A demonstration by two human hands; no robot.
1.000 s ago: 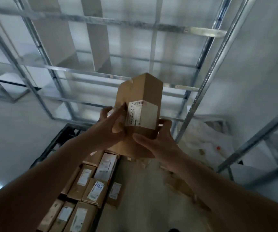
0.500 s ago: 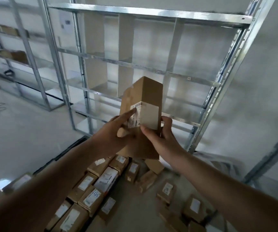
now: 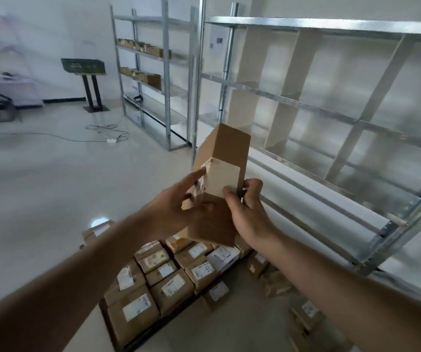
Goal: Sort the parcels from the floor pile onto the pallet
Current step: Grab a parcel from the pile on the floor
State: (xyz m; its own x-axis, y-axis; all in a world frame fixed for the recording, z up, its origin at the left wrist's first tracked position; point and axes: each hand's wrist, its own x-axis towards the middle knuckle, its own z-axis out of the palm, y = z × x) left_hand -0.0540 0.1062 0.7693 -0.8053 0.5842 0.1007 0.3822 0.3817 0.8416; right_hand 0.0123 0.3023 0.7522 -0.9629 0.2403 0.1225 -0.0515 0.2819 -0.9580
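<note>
A tall brown cardboard parcel (image 3: pixel 225 148) with a white label stands upright in the air between both my hands. My left hand (image 3: pixel 176 207) holds its left side, forefinger stretched along the label's edge. My right hand (image 3: pixel 248 212) grips its right edge, fingers curled round the corner. Below them, labelled brown parcels (image 3: pixel 168 278) lie packed in rows on a dark pallet (image 3: pixel 138 345). Loose parcels (image 3: pixel 276 282) of the floor pile lie scattered to the right of it.
A big empty metal rack (image 3: pixel 331 110) with dividers stands close on the right. A second rack (image 3: pixel 151 72) with a few boxes stands further back. A cable and plug strip (image 3: pixel 111 140) lie on the pale floor. A dark stand (image 3: pixel 90 87) is at the back left.
My view has swung up and to the left, bringing more floor and the far rack into sight. The parcel stays held upright in both hands; my left forefinger has stretched up along the label.
</note>
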